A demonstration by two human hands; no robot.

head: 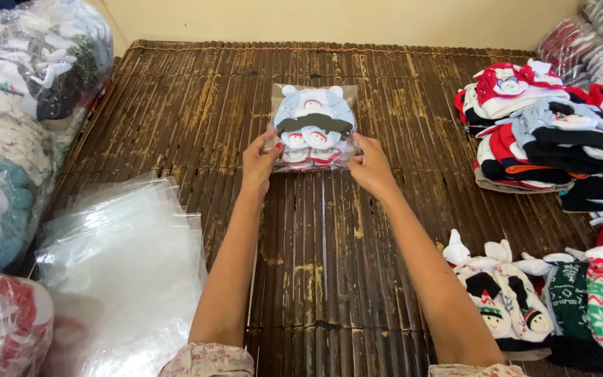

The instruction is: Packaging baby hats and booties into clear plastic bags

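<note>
We see a clear plastic bag [313,128] packed with a pale blue baby hat and small snowman-patterned socks, lying flat on the dark slatted bamboo mat [197,105], towards its far middle. The left hand [258,164] pinches the bag's near left corner, fingers closed on the plastic edge. The right hand [369,167] grips the near right corner in the same way, thumb and fingers closed on the bag. Both forearms stretch forward from the bottom of the view, with floral sleeve cuffs just showing.

Just left of the arms, near the mat's left edge, lies a loose stack of empty clear bags [123,272], fanned slightly apart. Beyond it, along the left side, stand large plastic sacks of knitwear [8,160], one above another.

To the right, well apart from the hands, sits a pile of red, white and blue baby hats [546,126]. Nearer, by the right forearm, lie white snowman socks [500,286] and beside them green and red patterned knit pieces [594,300]. More bagged goods [587,35] rest in the far right corner.
</note>
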